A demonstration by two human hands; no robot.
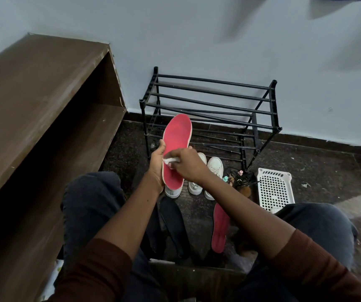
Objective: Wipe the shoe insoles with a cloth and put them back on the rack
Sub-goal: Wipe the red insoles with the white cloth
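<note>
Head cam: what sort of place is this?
Probably a home entryway or room corner: a black shoe rack stands against the pale wall, white sneakers sit on the dark floor before it, and a brown wooden shelf unit runs along the left.

Brown wood shelf unit (44,101) stands at left. White plastic basket (275,189) lies on dark floor (327,168) at right, w/ small bottles (225,178) near it.

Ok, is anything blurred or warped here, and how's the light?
Head view: wide-angle skews the brown shelf; blurry streaks smear the upper-right wall; red insole in the left hand and cloth in the right hand look sharp; near floor is dim.
</note>
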